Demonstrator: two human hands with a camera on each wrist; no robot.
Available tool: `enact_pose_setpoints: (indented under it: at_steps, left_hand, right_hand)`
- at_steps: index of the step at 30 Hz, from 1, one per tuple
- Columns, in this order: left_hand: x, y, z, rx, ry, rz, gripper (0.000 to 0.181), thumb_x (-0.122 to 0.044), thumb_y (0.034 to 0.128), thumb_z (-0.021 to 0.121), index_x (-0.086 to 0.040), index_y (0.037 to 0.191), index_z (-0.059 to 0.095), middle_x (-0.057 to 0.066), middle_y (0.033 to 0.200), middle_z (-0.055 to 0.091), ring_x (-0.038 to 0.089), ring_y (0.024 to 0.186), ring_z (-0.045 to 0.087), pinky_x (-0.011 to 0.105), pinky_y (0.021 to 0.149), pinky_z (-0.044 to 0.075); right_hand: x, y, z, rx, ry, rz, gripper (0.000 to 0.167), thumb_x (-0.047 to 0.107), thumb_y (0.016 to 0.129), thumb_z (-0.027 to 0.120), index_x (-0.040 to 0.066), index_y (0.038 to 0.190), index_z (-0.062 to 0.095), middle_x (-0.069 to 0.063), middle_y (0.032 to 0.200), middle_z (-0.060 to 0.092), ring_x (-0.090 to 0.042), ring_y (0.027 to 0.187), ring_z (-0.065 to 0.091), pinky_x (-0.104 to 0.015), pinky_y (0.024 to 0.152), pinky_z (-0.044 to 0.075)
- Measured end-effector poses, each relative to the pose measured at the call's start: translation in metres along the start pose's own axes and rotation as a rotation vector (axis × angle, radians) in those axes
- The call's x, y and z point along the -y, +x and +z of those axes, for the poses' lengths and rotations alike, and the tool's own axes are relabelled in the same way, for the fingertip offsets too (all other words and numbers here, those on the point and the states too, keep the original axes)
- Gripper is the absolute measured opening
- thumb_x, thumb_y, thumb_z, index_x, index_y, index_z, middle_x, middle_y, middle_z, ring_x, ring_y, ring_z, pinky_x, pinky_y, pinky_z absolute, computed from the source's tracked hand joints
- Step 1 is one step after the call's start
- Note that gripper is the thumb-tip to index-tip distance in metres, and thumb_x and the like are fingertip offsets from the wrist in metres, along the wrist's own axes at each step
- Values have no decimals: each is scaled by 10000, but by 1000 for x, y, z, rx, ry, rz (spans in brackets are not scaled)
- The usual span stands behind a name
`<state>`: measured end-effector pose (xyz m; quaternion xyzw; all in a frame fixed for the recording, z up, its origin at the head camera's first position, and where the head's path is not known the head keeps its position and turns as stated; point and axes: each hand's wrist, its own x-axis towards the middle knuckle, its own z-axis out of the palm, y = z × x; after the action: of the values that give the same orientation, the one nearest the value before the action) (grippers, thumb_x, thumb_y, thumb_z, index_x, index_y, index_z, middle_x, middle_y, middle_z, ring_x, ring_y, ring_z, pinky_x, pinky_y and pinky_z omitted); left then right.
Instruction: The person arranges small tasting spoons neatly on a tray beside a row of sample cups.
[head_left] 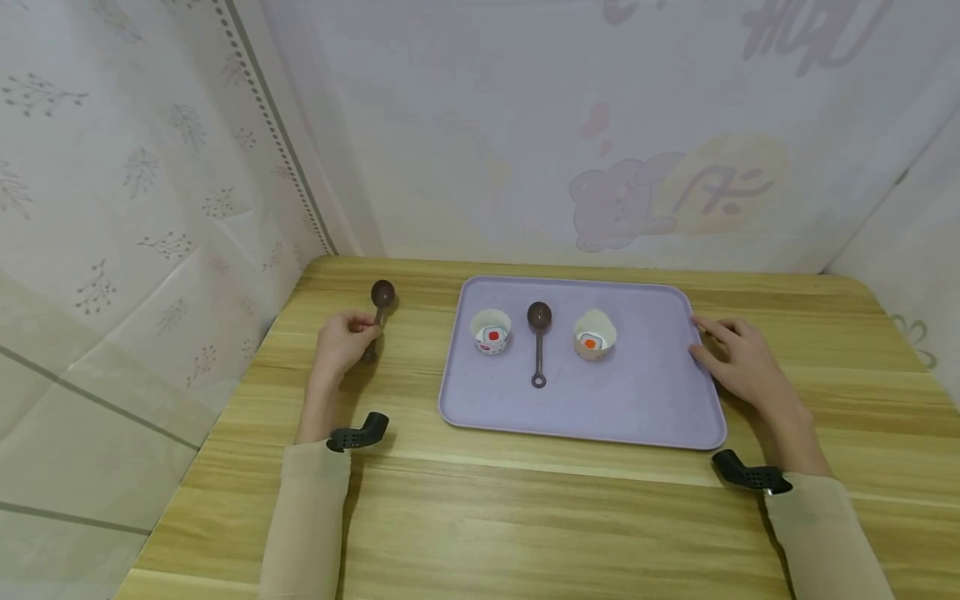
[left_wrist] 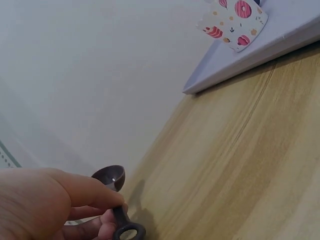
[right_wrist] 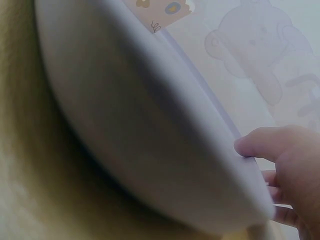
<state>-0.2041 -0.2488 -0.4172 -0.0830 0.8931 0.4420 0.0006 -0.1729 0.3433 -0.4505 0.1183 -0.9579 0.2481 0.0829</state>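
My left hand (head_left: 344, 342) pinches the handle of a dark brown spoon (head_left: 382, 293), left of the lavender tray (head_left: 630, 417). In the left wrist view, the thumb and fingers of the left hand (left_wrist: 65, 202) close on the handle between the spoon's bowl (left_wrist: 111, 176) and its ring end. My right hand (head_left: 742, 362) touches the tray's right edge with thumb and fingertips; the right wrist view shows the thumb of that hand (right_wrist: 295, 167) on the tray's rim (right_wrist: 220, 117). Another brown spoon (head_left: 539, 317) lies on the tray between two paper cups (head_left: 491, 332) (head_left: 594, 335).
The wooden table (head_left: 525, 525) extends in front of the tray and to both sides. A pale printed curtain (head_left: 450, 167) hangs behind the table, with patterned cloth (head_left: 150, 208) at the left. Inside the cups are a red-marked and an orange-marked piece.
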Motion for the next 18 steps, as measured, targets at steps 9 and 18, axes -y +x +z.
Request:
enact_pose_setpoints:
  at_steps: [9,18]
  left_hand:
    - [-8,-1,0,-7,-4,13,297,-151,992,622,55,1203,649,130,1041,610,189,880,557,217,661,466]
    - [-15,-3,-1,-25,-24,34,280,-144,994,629,61,1183,650,134,1030,604,181,856,540,227,660,457]
  right_hand:
    - [0,0,0,10,1,5,521,263,1006,618,-7,1439,512,-359,1282,471,-572,1189,388,-697,958,301]
    - [0,0,-1,12,6,3,524,255,1000,629,-3,1441,512,-367,1288,466,-584,1194,382,-702,961,299]
